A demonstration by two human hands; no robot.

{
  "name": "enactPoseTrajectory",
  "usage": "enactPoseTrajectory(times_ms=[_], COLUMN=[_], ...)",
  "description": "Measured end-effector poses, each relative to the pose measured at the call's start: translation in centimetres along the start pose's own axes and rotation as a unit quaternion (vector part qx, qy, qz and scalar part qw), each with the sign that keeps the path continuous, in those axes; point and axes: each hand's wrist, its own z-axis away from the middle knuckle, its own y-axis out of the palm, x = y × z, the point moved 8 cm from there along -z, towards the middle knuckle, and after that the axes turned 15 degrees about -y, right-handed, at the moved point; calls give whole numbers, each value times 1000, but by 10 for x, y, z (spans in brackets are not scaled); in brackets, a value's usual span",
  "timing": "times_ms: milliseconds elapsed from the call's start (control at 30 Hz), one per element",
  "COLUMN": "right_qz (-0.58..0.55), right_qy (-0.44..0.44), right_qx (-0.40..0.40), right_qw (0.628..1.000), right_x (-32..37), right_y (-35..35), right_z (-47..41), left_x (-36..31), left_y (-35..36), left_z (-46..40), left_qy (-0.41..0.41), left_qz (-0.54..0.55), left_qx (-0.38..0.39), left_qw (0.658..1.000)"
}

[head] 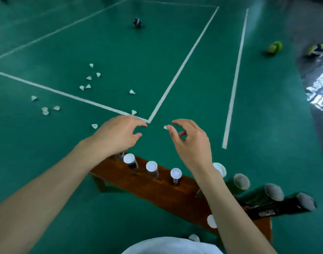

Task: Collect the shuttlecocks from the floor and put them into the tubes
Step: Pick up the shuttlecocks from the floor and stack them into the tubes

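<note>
Both hands are reaching out over the bench [157,187], the left hand [118,134] and right hand [190,142] both loosely curled and holding nothing. Shuttlecocks [88,77] are lying scattered on the green floor [193,88] ahead, well apart from the capped tubes [151,168] standing on the bench. Collection is looking barely started; next move is calling for stepping forward and bending to pinch the nearest shuttlecock [133,112]
</note>
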Motion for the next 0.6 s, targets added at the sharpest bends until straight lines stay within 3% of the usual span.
enactPoseTrajectory(times_ms=[133,267,367,600], right_qz=[-124,-264,-337,-456], right_qy=[-69,-124,-195,-286], right_qx=[47,136,232,402], right_qw=[989,947,892,741], right_x=[118,252,373,571], right_y=[120,238,320,428], right_z=[-19,-4,35,151], left_x=[173,314,408,523], left_y=[-37,-52,-57,-30], left_z=[80,181,285,514], left_qy=[-125,-272,-406,-630], left_qz=[18,18,36,99], left_qx=[-51,-113,-143,-155], left_qw=[991,955,902,755])
